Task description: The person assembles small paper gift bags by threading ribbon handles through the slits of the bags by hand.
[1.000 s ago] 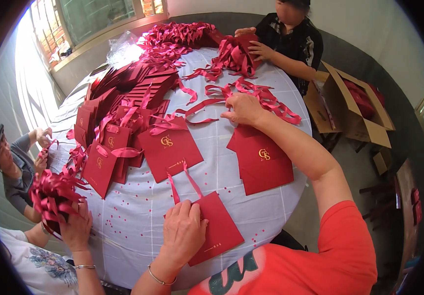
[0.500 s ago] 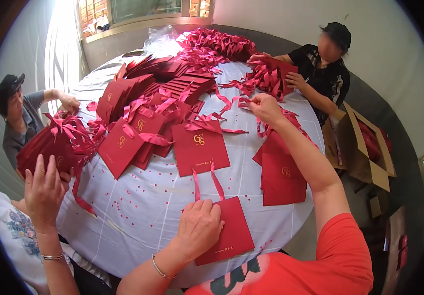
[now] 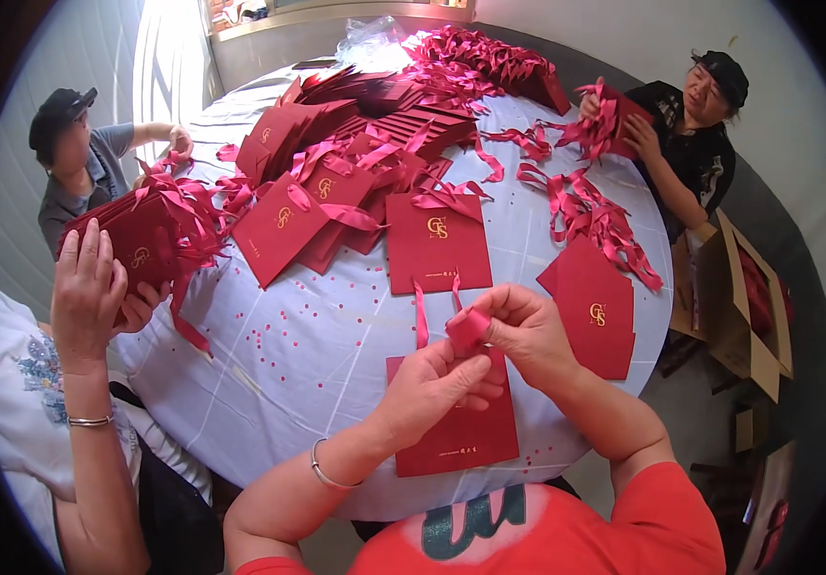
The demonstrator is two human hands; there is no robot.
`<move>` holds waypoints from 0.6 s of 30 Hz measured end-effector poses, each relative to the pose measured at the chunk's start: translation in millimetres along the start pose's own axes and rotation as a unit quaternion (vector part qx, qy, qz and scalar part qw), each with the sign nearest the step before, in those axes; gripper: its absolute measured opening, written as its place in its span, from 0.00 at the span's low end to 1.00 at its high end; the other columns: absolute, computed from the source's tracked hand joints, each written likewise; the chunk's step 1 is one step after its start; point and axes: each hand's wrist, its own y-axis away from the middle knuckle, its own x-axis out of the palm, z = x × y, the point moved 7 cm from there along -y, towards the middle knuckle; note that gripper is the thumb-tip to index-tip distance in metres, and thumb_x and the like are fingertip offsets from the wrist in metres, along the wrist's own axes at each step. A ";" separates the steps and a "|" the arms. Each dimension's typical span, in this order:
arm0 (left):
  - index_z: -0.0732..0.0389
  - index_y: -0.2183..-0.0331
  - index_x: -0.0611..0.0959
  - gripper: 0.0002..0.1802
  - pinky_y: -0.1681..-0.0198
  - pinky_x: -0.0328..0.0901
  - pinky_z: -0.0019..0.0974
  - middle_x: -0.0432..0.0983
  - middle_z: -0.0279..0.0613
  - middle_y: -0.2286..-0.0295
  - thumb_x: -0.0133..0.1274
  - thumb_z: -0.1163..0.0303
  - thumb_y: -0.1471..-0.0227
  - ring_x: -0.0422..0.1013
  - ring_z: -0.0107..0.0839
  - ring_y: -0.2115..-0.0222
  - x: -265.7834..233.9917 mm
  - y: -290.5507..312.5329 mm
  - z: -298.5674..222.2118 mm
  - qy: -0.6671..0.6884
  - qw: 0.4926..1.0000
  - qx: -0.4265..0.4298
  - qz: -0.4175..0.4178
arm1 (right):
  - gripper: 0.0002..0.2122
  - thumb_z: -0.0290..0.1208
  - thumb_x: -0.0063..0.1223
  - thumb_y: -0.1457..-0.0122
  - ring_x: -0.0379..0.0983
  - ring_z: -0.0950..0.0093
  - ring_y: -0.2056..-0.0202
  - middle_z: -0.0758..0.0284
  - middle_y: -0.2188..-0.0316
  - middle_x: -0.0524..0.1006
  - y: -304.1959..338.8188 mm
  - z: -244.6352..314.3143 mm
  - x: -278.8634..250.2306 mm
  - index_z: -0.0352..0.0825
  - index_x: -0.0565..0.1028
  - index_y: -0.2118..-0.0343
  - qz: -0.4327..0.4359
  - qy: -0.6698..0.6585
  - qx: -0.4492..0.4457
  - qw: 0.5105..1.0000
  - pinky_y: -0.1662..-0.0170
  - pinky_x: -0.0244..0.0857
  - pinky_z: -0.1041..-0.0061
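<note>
A flat red gift bag point(image 3: 456, 446) lies in front of me, its upper part partly hidden under my hands. Above it, my right hand point(image 3: 525, 335) pinches a pink ribbon point(image 3: 468, 328) between thumb and fingers. My left hand point(image 3: 442, 388) is half open beside it, palm turned up, its fingertips close to the ribbon's lower edge; whether they touch it is hard to see. Just beyond lies another red bag with a gold emblem point(image 3: 437, 244), with ribbon ends running from its lower edge toward my hands. To the right lies a small stack of red bags point(image 3: 595, 311) with pink ribbons.
Heaped red bags point(image 3: 336, 129) and ribbons cover the far part of the round table with a white cloth point(image 3: 269, 412). Small pink dots are scattered there. People sit at left and far right, handling bags. An open cardboard box point(image 3: 753, 307) stands at the right.
My right hand came back from the far right to the middle with a ribbon. My left hand lifted off the near bag and turned up. The person at far right raised a bundle of bags.
</note>
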 end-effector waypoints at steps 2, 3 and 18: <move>0.68 0.58 0.78 0.14 0.63 0.74 0.33 0.80 0.48 0.66 0.46 0.66 0.36 0.79 0.34 0.65 -2.3 0.5 3.4 0.005 1.000 -0.024 -0.012 | 0.04 0.23 0.57 0.39 0.75 0.80 0.64 0.67 0.66 0.79 1.5 -11.2 5.8 0.31 0.75 0.63 0.037 -0.012 0.027 0.999 0.60 0.71 0.80; 0.68 0.60 0.79 0.14 0.66 0.74 0.31 0.81 0.47 0.68 0.47 0.66 0.36 0.79 0.32 0.68 -3.5 0.4 6.7 0.012 0.999 -0.048 -0.021 | 0.04 0.23 0.57 0.39 0.75 0.80 0.64 0.67 0.66 0.79 3.8 -14.7 4.4 0.31 0.75 0.63 0.037 -0.012 0.026 0.999 0.60 0.71 0.80; 0.64 0.66 0.79 0.11 0.79 0.65 0.23 0.76 0.37 0.80 0.48 0.66 0.37 0.72 0.22 0.82 -33.1 -1.0 -14.4 -0.085 0.996 -0.032 -0.023 | 0.09 0.35 0.50 0.34 0.60 0.89 0.83 0.73 0.76 0.74 -27.2 6.7 -109.4 0.35 0.74 0.60 -0.211 -0.197 -0.023 0.957 0.81 0.51 0.87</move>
